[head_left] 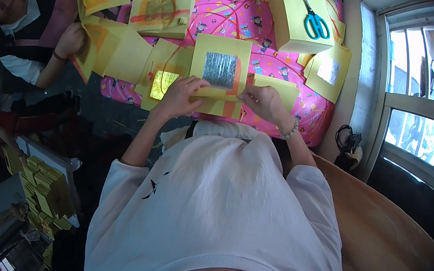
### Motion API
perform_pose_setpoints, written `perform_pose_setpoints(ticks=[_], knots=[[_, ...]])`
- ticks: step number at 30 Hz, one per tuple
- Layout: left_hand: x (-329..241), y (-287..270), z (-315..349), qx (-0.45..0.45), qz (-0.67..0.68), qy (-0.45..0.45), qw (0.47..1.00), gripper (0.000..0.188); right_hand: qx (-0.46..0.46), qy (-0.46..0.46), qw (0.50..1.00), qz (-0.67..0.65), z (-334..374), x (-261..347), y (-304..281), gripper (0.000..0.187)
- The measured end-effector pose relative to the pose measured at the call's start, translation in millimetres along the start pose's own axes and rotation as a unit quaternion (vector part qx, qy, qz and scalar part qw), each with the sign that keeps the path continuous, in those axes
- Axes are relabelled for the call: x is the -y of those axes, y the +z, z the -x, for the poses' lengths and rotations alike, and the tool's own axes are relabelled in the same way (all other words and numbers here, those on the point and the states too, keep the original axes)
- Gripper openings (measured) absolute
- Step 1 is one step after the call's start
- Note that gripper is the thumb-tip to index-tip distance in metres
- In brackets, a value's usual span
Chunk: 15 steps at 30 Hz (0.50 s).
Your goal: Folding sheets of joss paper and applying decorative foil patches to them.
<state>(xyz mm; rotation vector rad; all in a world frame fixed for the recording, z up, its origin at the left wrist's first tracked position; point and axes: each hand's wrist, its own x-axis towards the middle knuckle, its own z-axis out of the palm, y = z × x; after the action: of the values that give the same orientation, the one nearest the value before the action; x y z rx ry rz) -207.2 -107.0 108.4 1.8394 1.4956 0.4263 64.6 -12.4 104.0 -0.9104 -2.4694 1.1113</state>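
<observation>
In front of me lies a yellow paper sheet [223, 45] with a silver foil square [219, 71] in its middle and an orange strip along the right. Its near edge is folded up into a narrow band. My left hand [180, 96] pinches the left end of this fold, thumb below and fingers on top. At the other end, the closed fingers of my right hand [267, 105] grip the fold; a beaded bracelet is on that wrist. Beside my left hand is another yellow sheet with a gold foil square [164, 85].
Teal-handled scissors [316, 27] lie on a tall yellow paper stack [287, 14]. More paper bundles and red strings cover the pink patterned tablecloth [256, 23]. At left, a person [50, 15] holds yellow sheets. A barred window [424, 99] is at right; paper piles [46, 191] sit lower left.
</observation>
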Motion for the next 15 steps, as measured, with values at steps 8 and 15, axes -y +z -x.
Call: perform_pose_setpoints(ticks=[8, 15], knots=[[-42, 5, -27, -0.339, -0.129, 0.138, 0.922, 0.052, -0.015, 0.099, 0.995, -0.016, -56, -23, -44, 0.028], [-23, 39, -67, -0.225, -0.163, 0.077, 0.958, 0.066, -0.015, 0.098, 0.995, 0.028, -104, -58, -56, 0.028]])
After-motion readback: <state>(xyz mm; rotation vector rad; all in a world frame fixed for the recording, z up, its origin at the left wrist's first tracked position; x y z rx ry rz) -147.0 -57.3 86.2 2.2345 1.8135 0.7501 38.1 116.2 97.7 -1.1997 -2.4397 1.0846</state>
